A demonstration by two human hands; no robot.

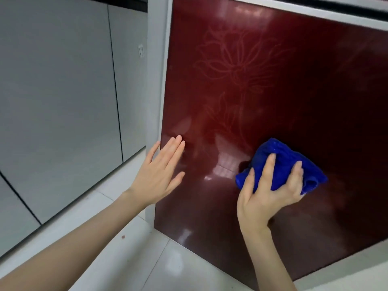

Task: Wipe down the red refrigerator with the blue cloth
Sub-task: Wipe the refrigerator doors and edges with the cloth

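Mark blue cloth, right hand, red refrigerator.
blue cloth (286, 153): head view, bunched top fold.
right hand (270, 194): head view, back of the hand.
red refrigerator (315, 91): head view, bare door panel.

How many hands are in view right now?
2. The left hand, fingers straight, is at the left edge of the red refrigerator door. The right hand holds the blue cloth against the door's lower middle. Neither is hidden.

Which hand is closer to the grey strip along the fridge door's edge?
Left. The left hand is open right at the strip, fingers over the red door. The right hand is farther along the door, gripping the cloth.
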